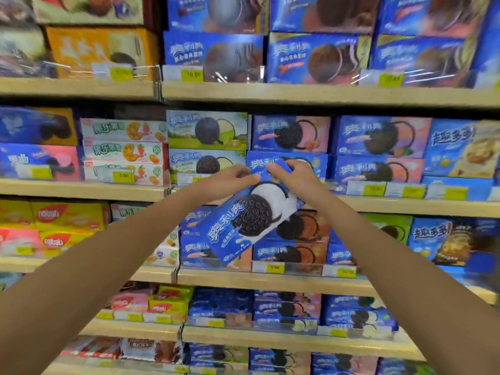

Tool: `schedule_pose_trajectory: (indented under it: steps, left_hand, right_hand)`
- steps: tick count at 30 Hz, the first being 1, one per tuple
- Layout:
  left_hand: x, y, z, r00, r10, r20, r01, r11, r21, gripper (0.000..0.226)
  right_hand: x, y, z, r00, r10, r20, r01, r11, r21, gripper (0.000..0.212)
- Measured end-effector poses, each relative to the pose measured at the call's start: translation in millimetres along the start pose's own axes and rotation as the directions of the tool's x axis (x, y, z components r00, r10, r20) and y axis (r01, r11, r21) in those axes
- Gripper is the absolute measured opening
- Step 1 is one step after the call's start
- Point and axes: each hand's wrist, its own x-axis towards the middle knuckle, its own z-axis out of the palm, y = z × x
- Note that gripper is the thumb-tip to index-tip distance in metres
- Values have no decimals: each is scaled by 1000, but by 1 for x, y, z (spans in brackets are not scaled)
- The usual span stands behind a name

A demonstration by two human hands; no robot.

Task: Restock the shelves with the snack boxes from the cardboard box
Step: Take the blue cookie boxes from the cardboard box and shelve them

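Before the wooden shelf [405, 207], our left hand [233, 177] and right hand [292, 175] pinch the top of the blue cardboard cookie box [243, 226], which slants down-left.

— How is the light?
— Bright and even. A dark band of shadow sits under each shelf [81, 87], so it falls from above; no lamp shows.
— Glare?
— White streaks on the clear strips [238, 74] along the top shelf, washing over the yellow tags [192, 74].
— Is it sharp?
— Only the middle. The tilted box [251, 220] is crispest, its print readable. The top row is smeared, and the far right edge and bottom rows blur too.
— Distortion?
— Wide-angle: shelves slope and bow toward the sides, and the arms [81, 293] swell at the bottom corners.
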Motion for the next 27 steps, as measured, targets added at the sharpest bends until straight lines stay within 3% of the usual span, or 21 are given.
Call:
schedule_pose_trajectory:
  steps: [3,5,7,10,14,17,22,27]
  left_hand:
    - [10,9,-14,966,94,-241,-62,988,138,64]
    - [16,13,-21,895,221,-386,-58,918,392,62]
    - [23,14,-26,802,297,-519,-14,877,480,58]
    - [42,15,-26,743,222,-632,10,940,342,61]
    - [70,24,-21,826,10,-564,-20,1000,-11,47]
    - [88,29,-13,856,26,-517,-79,994,-81,36]
    - [113,34,-5,831,-4,-557,-91,986,-143,38]
    - [125,29,3,809,-29,-587,-92,980,-175,34]
  right_hand:
    - [13,-4,-20,986,19,-165,-5,997,83,55]
    - [22,-4,-34,954,76,-290,-23,983,183,50]
    - [31,-1,-44,904,139,-405,-15,956,294,41]
    - [42,4,-59,828,239,-507,10,898,441,38]
    - [56,11,-71,765,293,-574,24,877,479,47]
    - [61,15,-71,745,278,-606,43,888,459,47]
    - [72,20,-72,726,49,-686,243,915,322,39]
    - [84,28,-74,716,-214,-664,396,908,134,30]
